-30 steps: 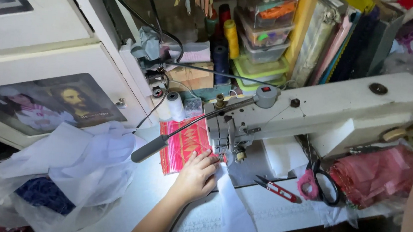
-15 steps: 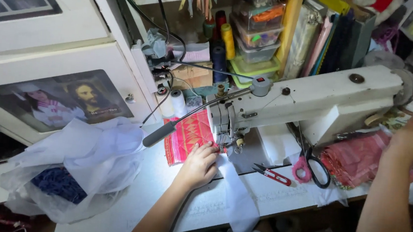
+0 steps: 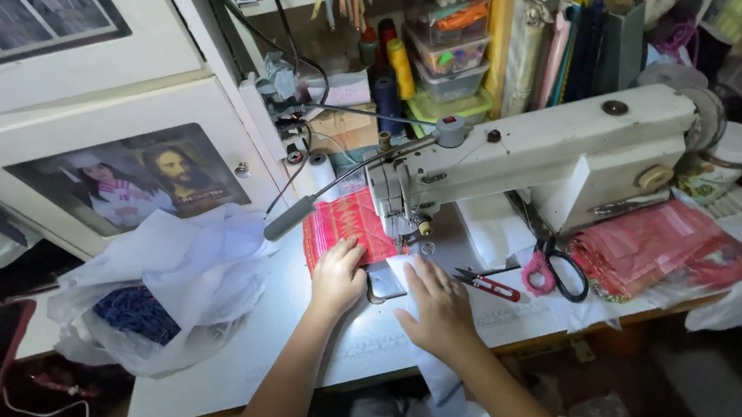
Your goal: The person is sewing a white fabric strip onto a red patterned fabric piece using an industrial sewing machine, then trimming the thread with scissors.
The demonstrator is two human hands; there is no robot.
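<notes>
- Left hand (image 3: 337, 277) lies flat, fingers spread, pressing the red patterned cloth (image 3: 344, 224) just left of the sewing machine (image 3: 564, 154) needle.
- Right hand (image 3: 439, 302) rests open on white fabric (image 3: 401, 269), gripping nothing.
- One white plastic bag (image 3: 177, 281) at left; its dark blue contents are partly hidden.
- Stacked clear boxes (image 3: 447, 54) far behind.
- One pink-handled scissors (image 3: 553, 271), one red snips (image 3: 489, 286) on the bench (image 3: 287, 353).

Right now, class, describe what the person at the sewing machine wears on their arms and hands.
Nothing shows: the left hand and right hand are bare, without gloves, rings or a watch in view. Both forearms are uncovered, with no sleeves visible up to the frame's edge.
</notes>
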